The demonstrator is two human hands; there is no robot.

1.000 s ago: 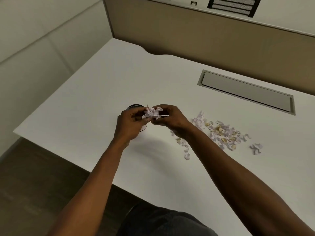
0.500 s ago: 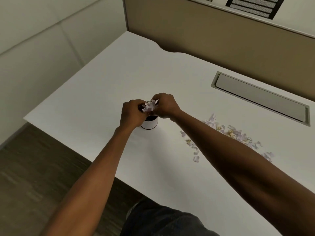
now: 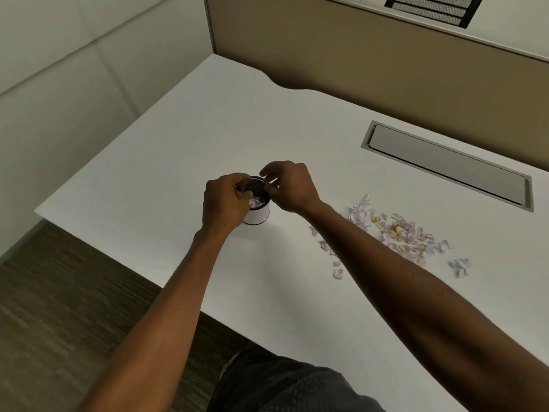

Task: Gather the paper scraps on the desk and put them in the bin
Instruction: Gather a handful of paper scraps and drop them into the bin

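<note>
Two bare hands meet over a small white bin that stands on the white desk. The left hand curls against the bin's near left side with its fingers bent inward at the rim; whether they pinch anything cannot be told. The right hand hangs just above the rim's right side, fingers loosely spread and holding nothing that shows. Between the two hands the bin's dark mesh inner wall is visible, with pale paper scraps in the bin lying low inside it. To the right of the right hand, beyond the forearm, a loose scatter of paper scraps in white, lilac and yellow lies on the desk, well apart from the bin. Farther right and beyond that scatter, a long grey cable flap sits set into the desk surface.
</note>
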